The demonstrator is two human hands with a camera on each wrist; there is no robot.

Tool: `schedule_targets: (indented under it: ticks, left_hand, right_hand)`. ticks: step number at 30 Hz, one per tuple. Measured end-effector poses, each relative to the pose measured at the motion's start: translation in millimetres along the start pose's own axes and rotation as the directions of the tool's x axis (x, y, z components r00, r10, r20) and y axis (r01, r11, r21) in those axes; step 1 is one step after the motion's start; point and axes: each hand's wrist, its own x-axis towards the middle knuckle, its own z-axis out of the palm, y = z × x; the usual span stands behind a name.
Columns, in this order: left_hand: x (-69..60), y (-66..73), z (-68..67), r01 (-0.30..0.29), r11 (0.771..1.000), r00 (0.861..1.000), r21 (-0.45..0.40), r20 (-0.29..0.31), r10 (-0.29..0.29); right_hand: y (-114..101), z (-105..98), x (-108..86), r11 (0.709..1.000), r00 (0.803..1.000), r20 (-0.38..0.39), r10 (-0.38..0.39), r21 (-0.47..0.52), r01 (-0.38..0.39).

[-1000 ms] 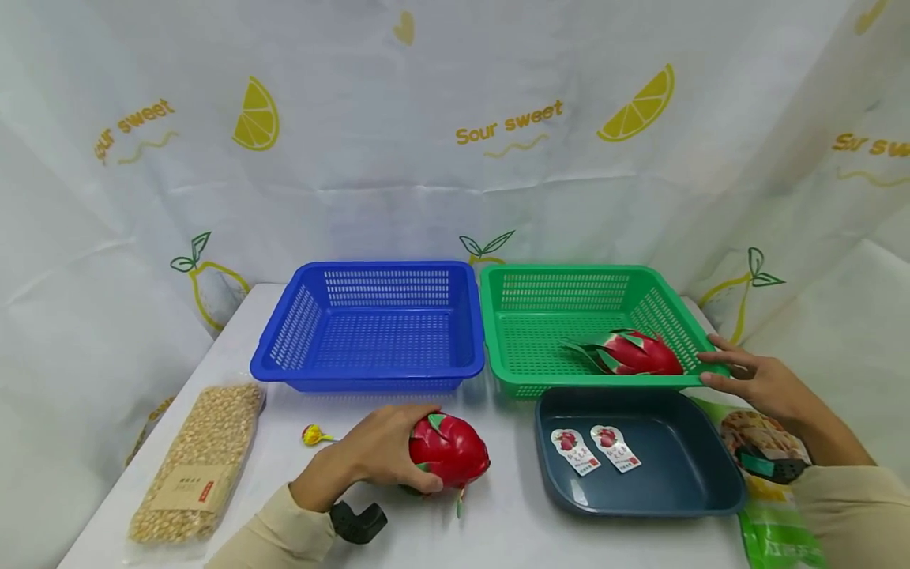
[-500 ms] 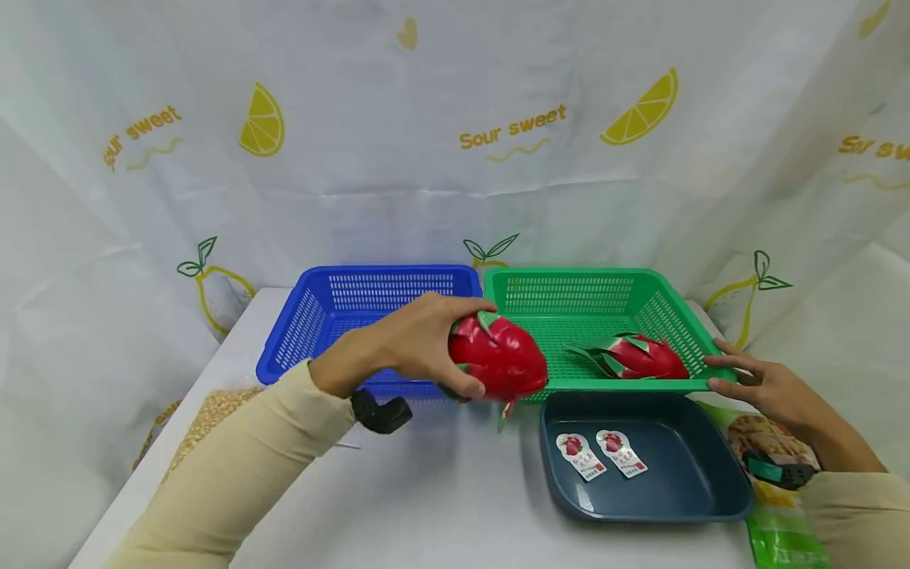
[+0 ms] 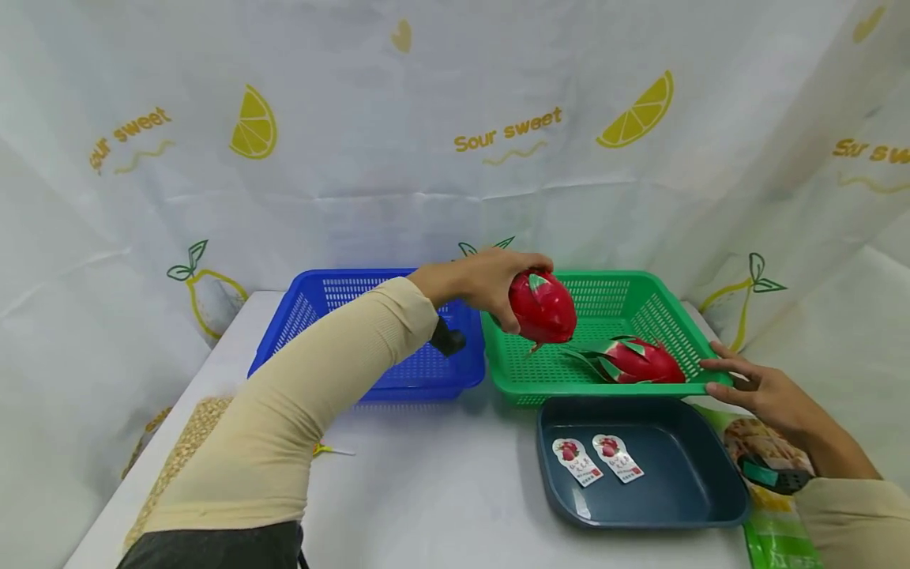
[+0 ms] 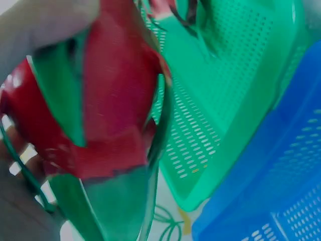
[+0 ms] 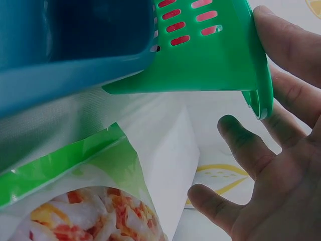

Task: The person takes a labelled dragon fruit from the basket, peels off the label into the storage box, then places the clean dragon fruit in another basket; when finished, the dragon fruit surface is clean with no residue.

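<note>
My left hand (image 3: 498,286) grips a red dragon fruit (image 3: 543,308) with green leaf tips. It holds the fruit above the left part of the green basket (image 3: 583,389). Up close in the left wrist view, the same dragon fruit (image 4: 118,90) fills much of the picture, with fingers round its sides. A second dragon fruit (image 3: 647,363) lies inside the green basket, toward its right. At that basket's front right corner, my right hand (image 3: 775,399) touches the rim. Seen from the right wrist, its fingers (image 5: 246,145) are spread and mostly straight beside the green rim.
A blue basket (image 3: 419,393) stands left of the green one, partly behind my left arm. In front sits a dark blue tray (image 3: 654,498) with two dragon fruit labels (image 3: 577,462). A green food bag (image 3: 778,521), a bag of beans (image 3: 185,442) and a lollipop (image 3: 323,449) lie around.
My left hand has lifted the dragon fruit off the table and carried it up and right, over the green basket. The right hand has stayed at the basket's corner.
</note>
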Motion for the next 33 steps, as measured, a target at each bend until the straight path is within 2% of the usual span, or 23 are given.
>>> schedule_targets:
  ticks: [7, 15, 19, 23, 27, 33]
  left_hand:
    - [31.2, -14.1, 25.4, 0.01, 1.0, 0.99, 0.016, 0.143, -0.012]
    - [56.3, -21.4, 56.7, 0.026, 0.999, 0.978, -0.038, 0.207, -0.017]
    - [61.3, -29.4, 69.8, 0.063, 0.998, 0.969, -0.02, 0.24, -0.057]
    - [61.6, -37.5, 77.1, 0.097, 0.995, 0.962, 0.017, 0.256, -0.098]
    - [61.6, -39.5, 81.3, 0.117, 0.991, 0.951, 0.062, 0.281, -0.13]
    - [63.3, -38.6, 82.5, 0.171, 0.982, 0.935, 0.085, 0.301, -0.189]
  right_hand:
    - [0, 3, -0.9, 0.999, 1.0, 0.007, -0.011, 0.036, 0.011]
    - [-2, 6, 0.4, 0.998, 0.999, -0.017, -0.047, 0.046, 0.048]
    - [-3, 9, 1.8, 0.998, 0.998, -0.022, -0.055, 0.043, 0.056]
    - [-3, 8, 1.9, 0.997, 0.999, -0.015, -0.048, 0.051, 0.049]
    - [-3, 6, -0.7, 0.997, 0.999, -0.012, -0.036, 0.072, 0.037]
    - [0, 3, -3.2, 0.996, 0.999, -0.026, -0.031, 0.081, 0.033]
